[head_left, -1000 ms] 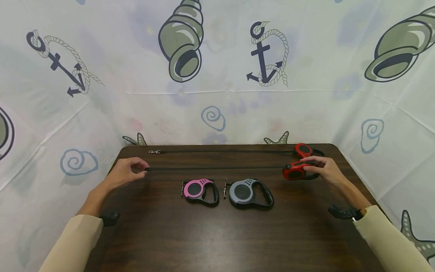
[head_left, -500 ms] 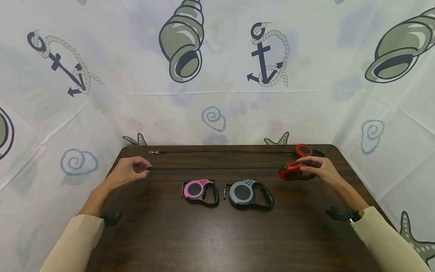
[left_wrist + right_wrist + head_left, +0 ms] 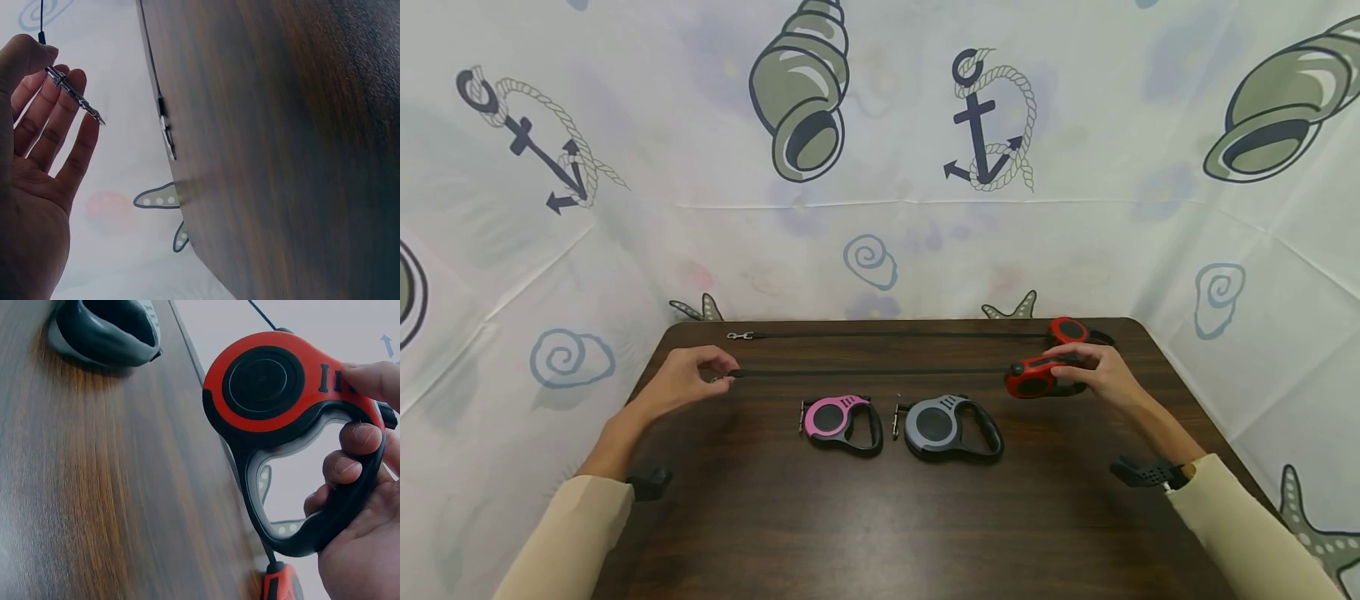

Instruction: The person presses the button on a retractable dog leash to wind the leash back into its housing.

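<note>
My right hand [image 3: 1101,372] grips a red and black retractable dog leash [image 3: 262,378], held raised over the table. In the right wrist view its fingers go through the handle loop and the thumb lies on the red casing. A black leash cord [image 3: 872,372] runs from the casing, stretched straight, to my left hand [image 3: 683,382]. There the thumb and fingers pinch the end by the metal clip [image 3: 75,94]. A second red leash [image 3: 1070,331] lies behind, its cord drawn out leftward to a silver clip [image 3: 741,336] on the table.
In front of the stretched cord lie a pink retractable leash [image 3: 829,419] and a grey one [image 3: 934,423], their handles to the right. The dark wooden table [image 3: 850,533] is bordered by a printed white cloth [image 3: 910,250] at the back and sides.
My right hand has shifted left with the red leash, so the cord out between the hands is shorter. My left hand has moved slightly right. The leashes on the table stay put.
</note>
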`<act>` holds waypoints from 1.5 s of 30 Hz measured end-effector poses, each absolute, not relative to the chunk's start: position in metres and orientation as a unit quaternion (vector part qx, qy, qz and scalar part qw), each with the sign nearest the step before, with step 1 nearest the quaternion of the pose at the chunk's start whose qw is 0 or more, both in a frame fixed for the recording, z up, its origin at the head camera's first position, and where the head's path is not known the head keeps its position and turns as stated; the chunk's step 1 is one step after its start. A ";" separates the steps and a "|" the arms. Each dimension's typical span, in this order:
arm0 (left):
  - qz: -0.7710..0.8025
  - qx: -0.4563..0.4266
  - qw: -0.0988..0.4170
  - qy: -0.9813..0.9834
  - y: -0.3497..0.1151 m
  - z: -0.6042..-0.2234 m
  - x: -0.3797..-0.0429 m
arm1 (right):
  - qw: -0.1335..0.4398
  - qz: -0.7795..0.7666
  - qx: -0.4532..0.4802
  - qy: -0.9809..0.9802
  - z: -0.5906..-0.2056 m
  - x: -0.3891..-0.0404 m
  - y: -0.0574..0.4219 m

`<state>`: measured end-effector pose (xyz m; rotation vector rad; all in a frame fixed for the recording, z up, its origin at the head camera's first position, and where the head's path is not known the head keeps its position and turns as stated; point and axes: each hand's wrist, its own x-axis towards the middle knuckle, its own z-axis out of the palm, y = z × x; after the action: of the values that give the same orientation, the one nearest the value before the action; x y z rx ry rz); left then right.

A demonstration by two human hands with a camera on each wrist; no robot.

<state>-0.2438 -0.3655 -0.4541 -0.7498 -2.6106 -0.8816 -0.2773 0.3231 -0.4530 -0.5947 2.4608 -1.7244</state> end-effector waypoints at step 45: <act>-0.307 -0.266 0.154 -0.901 -0.344 -0.452 -0.245 | 0.060 -0.578 -0.217 0.784 -0.446 -0.265 0.293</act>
<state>-0.2450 -0.3441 -0.4524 -0.7629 -2.5820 -0.8811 -0.2653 0.2931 -0.4464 -0.6564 2.3734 -1.7506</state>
